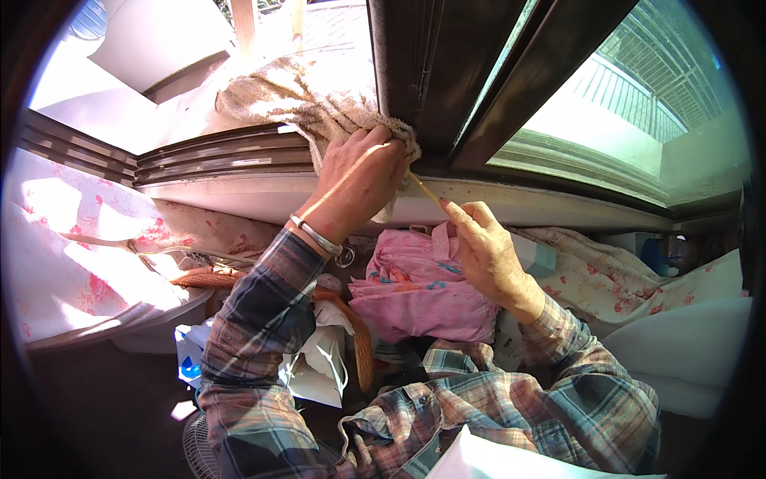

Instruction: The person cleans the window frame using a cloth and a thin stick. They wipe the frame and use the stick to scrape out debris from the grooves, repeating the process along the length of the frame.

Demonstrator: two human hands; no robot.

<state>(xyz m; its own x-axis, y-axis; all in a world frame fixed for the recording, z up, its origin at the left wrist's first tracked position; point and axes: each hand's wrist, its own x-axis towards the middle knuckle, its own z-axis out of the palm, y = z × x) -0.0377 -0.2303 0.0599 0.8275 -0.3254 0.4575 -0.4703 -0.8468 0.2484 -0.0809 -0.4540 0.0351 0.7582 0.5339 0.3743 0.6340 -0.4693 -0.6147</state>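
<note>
My left hand (363, 173), with a silver bangle at its wrist, holds a beige terry cloth (293, 99) bunched over the sliding window's track. The cloth spreads to the left across the sunlit sill, and its bunched end lies against the dark window frame (419, 72). Between the thumb and fingers of my right hand (488, 251) is a thin yellow stick (425, 187). It points up and left, and its far end is hidden at the cloth beside my left hand. My left fingertips are partly hidden in the cloth's folds.
Below the white ledge (239, 194) sits a pink patterned fabric bundle (419, 293). Brown woven handles (361, 344) and a white paper bag (320, 365) are left of it. Floral cloths (137, 233) lie at both sides. A glass pane (646, 120) fills the upper right.
</note>
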